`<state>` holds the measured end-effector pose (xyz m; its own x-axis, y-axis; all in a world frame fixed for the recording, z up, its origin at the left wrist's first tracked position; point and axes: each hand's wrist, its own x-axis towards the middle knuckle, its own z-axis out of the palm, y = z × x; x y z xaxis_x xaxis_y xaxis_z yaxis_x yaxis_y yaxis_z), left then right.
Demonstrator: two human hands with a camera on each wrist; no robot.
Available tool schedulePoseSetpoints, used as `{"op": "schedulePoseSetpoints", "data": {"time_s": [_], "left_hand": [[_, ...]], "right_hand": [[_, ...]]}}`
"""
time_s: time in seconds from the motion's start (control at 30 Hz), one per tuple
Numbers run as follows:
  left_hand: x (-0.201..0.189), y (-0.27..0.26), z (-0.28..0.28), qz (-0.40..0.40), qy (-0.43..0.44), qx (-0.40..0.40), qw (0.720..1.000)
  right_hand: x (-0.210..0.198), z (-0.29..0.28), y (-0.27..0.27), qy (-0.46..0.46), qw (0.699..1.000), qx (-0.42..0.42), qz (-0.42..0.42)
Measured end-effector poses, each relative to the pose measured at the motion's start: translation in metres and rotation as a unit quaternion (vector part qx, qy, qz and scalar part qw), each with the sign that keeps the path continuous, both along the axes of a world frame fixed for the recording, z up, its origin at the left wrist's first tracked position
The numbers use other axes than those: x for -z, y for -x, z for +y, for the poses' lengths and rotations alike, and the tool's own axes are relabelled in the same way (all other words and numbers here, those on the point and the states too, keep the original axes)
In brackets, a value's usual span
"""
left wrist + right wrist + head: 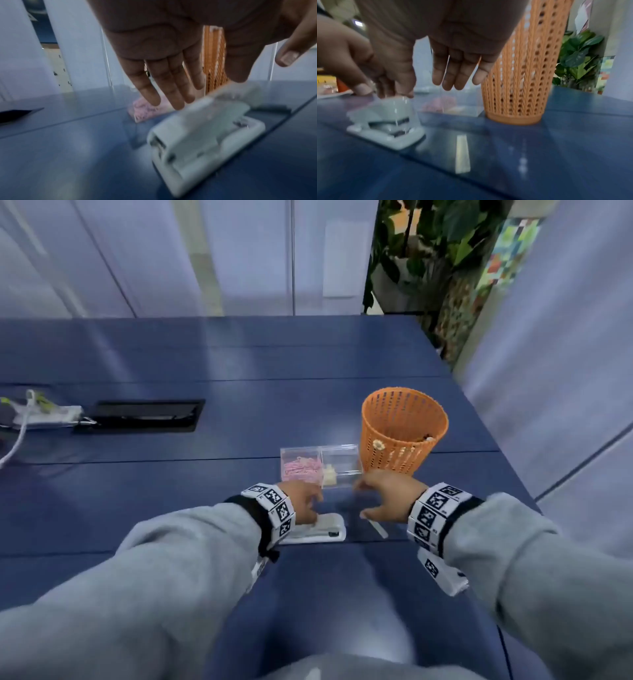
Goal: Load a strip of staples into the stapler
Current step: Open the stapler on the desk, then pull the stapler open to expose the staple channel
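Our left hand [303, 503] hovered with relaxed fingers just over the white stapler [318, 529] lying on the blue worktop [171, 491]. Our right hand [387, 496], fingers loose and grasping nothing, hung above the staple strip [462, 154], at the stapler's three o'clock.

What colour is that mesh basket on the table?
Orange. The basket shows best in the head view.

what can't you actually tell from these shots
- Whether the stapler already holds staples: blurred in both wrist views, part-covered by the left hand in the head view.
- The orange basket contents: too small in the head view.
- The staple strip's detail: motion blur.
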<state>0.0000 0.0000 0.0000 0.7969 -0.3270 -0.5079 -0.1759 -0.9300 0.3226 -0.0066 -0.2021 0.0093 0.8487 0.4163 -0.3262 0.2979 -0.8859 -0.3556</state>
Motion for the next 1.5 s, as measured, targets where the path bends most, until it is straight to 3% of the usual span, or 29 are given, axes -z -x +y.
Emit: {"op": "schedulePoseSetpoints", "data": {"time_s": [0.17,0.47,0.7,0.93,1.1,1.3,1.5], "left_hand": [[0.026,-0.002,-0.008,0.033,-0.023,0.035,0.999],[0.033,0.0,-0.019,0.009,0.005,0.071,0.997],[0.013,-0.002,-0.004,-0.038,0.078,0.008,0.996],[-0.012,0.004,0.055,-0.074,0.109,-0.059,0.99],[-0.006,0.013,0.094,-0.094,0.083,-0.097,0.987],[0.018,0.014,0.121,-0.076,-0.015,-0.12,0.99],[0.039,0.018,0.112,-0.034,-0.044,-0.085,0.995]], "right_hand": [[0.036,0.017,0.003,0.099,0.993,-0.016,0.06],[0.063,0.04,-0.005,0.081,0.993,-0.006,0.082],[0.07,0.038,-0.006,0.046,0.995,0.022,0.089],[0.07,0.038,-0.006,0.02,0.994,0.046,0.098],[0.069,0.039,-0.004,0.019,0.993,0.051,0.101],[0.067,0.04,-0.002,0.017,0.993,0.058,0.101],[0.068,0.04,0.0,0.01,0.994,0.063,0.089]]}}
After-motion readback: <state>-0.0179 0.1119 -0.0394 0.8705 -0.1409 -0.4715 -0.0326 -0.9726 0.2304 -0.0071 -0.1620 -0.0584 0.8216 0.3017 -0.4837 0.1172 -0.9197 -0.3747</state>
